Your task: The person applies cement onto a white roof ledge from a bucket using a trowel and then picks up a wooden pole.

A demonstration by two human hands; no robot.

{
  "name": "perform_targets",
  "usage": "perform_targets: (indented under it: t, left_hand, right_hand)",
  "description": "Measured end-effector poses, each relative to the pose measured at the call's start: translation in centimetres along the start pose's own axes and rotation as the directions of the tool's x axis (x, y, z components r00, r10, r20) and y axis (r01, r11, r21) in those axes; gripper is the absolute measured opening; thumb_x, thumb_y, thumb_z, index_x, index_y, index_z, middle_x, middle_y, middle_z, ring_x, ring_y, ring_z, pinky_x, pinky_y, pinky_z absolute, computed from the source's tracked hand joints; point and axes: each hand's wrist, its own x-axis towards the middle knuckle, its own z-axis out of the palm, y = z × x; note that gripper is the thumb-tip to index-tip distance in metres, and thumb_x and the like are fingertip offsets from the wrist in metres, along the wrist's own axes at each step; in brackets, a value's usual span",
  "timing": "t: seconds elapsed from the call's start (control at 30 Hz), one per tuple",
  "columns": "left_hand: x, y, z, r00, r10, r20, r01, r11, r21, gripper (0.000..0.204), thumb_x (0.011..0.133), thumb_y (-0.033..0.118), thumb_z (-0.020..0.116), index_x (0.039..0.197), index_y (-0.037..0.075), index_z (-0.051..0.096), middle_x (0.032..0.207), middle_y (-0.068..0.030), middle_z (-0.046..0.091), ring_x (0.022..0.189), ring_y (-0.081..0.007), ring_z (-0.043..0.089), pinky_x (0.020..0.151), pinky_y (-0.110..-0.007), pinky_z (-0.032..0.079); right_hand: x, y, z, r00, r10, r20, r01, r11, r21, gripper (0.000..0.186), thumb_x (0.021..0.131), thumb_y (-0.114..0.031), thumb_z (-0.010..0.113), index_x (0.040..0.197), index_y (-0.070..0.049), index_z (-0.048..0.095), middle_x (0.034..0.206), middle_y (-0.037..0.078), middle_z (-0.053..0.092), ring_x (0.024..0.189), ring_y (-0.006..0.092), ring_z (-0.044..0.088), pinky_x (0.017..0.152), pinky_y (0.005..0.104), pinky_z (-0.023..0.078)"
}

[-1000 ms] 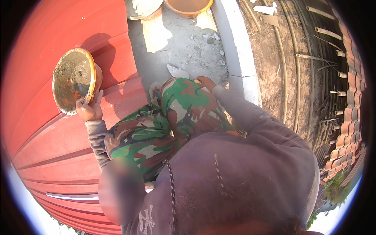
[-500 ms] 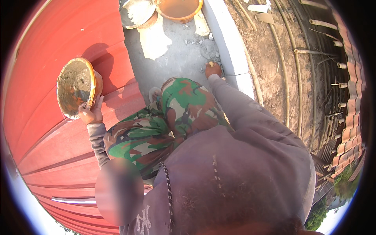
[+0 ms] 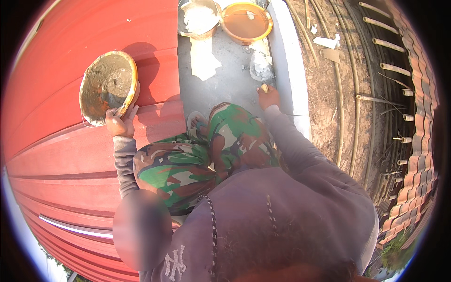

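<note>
My left hand (image 3: 120, 123) grips the near rim of an orange bucket (image 3: 133, 91), tilted over the red roof sheet, with its mouth facing up and left. Wet grey-brown mortar (image 3: 112, 81) coats its inside. In my right hand (image 3: 269, 97), closed, is the pale wooden handle of what looks like a trowel (image 3: 265, 88). The trowel's blade points away from me, low over the grey floor strip beside the white wall, and pale grey lumps (image 3: 261, 66) lie on or around it. Whether the blade touches the floor I cannot tell.
Red metal roofing (image 3: 51, 113) slopes along my left. At the far end stand a basin of whitish material (image 3: 199, 34) and an orange basin of brown water (image 3: 268, 29). A low white wall (image 3: 292, 70) borders the right; beyond it are bamboo poles (image 3: 339, 113) and roof tiles (image 3: 413, 188).
The whole view has shifted, so most things sit farther right and lower, and more of the far basins shows. The trowel blade beyond my right hand shows more plainly. Both hands keep their grip.
</note>
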Motion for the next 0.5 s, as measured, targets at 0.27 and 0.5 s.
perform_targets:
  t: [0.27, 0.5]
  left_hand:
    - [0.7, -0.1, -1.5, 1.000, 0.018, -0.016, -0.018, 1.000, -0.014, 0.033, 0.095, 0.020, 0.044, 0.111, -0.009, 0.048, 0.120, -0.0305, 0.058, 0.116, -0.0557, 0.059, 0.103, -0.072, 0.047]
    - [1.2, -0.3, -1.5, 0.999, 0.039, 0.019, -0.039, 0.999, 0.002, 0.034, 0.095, 0.022, 0.046, 0.112, -0.008, 0.047, 0.122, -0.0313, 0.058, 0.117, -0.0563, 0.058, 0.102, -0.072, 0.047]
  right_hand:
    - [0.3, -15.6, 0.3, 0.876, -0.051, 0.479, -0.168, 0.899, 0.404, 0.026, 0.089, -0.015, 0.072, 0.108, 0.002, 0.068, 0.084, 0.010, 0.068, 0.077, 0.0224, 0.067, 0.068, 0.0369, 0.055]
    - [9.3, -29.2, 7.2, 0.659, -0.194, 0.727, -0.584, 0.478, 0.656, 0.024, 0.103, -0.021, 0.056, 0.114, 0.001, 0.057, 0.088, 0.012, 0.066, 0.071, 0.0184, 0.064, 0.057, 0.0352, 0.055]
